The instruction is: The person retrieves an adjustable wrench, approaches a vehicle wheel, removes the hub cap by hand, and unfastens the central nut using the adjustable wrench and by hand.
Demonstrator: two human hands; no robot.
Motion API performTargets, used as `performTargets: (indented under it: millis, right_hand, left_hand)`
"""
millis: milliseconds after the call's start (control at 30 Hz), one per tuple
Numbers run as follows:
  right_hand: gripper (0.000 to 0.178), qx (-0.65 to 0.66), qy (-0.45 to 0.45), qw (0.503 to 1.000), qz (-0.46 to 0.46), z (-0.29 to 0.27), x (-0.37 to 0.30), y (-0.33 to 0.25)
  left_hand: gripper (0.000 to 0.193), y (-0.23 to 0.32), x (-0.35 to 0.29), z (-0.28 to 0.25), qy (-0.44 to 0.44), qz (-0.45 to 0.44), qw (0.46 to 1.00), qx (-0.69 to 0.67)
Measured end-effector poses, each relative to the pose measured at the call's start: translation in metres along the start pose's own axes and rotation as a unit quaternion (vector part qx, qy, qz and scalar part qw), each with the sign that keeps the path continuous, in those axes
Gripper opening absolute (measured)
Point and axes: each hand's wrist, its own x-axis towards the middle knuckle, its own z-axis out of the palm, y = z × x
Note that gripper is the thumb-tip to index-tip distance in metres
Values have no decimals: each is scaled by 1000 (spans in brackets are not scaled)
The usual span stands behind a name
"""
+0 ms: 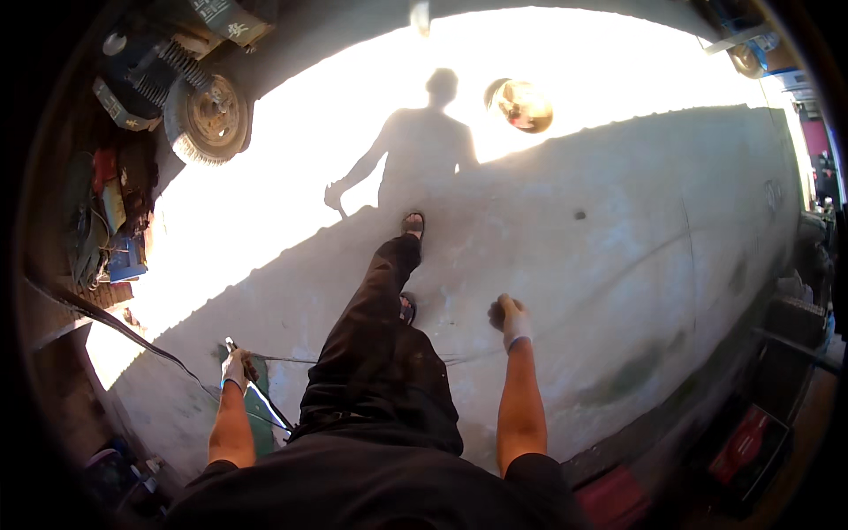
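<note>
My left hand (236,367), in a pale glove, is at the lower left beside my leg. Its fingers are closed round a slim tool with a bright metal tip (230,344); the kind is not clear. A dark strap or cord (274,408) hangs below this hand. My right hand (515,325), also in a pale glove, is held over the floor to the right of my legs. Its fingers are curled in, with a dark patch at them that could be the glove's palm or a small thing. My legs in dark trousers are mid-stride, feet in sandals.
Concrete floor (565,283) lies ahead, part shade, part glaring sun with my shadow. A wheel (208,119) with springs stands at the far left. A round shiny basin-like object (523,106) lies ahead. A dark cable (132,334) runs along the left; boxes (751,450) line the right.
</note>
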Motion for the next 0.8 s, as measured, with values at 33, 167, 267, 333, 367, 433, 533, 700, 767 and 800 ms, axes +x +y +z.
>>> performTargets:
  millis: [33,167,267,333,367,433,533,700,767,800]
  right_hand:
    - [32,36,-1,999,10,9,22,-19]
    - [28,101,-13,993,52,61,112,-75]
    - [23,223,-21,974,43,79,190,-103]
    - [19,253,17,965,58,75,258,-121]
    - [17,248,-7,968,43,82,289,-126]
    - [16,298,-17,953,52,109,357,-152]
    - [18,327,-22,938,113,138,449,-167]
    - [20,466,-66,869,150,194,606,-170]
    - [24,473,-170,861,76,170,663,-161]
    - [23,476,-186,858,60,172,682,-158]
  left_hand:
    - [15,14,8,16,0,-1,1000,11]
    - [17,63,31,61,62,-95,993,28]
    - [19,108,17,116,68,-111,990,52]
    - [20,137,11,154,14,-99,995,18]
    - [20,149,7,154,26,-104,994,30]
    - [20,167,4,159,21,-113,993,-31]
    - [19,185,-29,206,107,-154,982,-22]
    - [5,178,-51,227,183,-202,962,5]
    - [8,160,-57,252,179,-250,951,17]
    - [17,159,-63,252,164,-262,951,13]
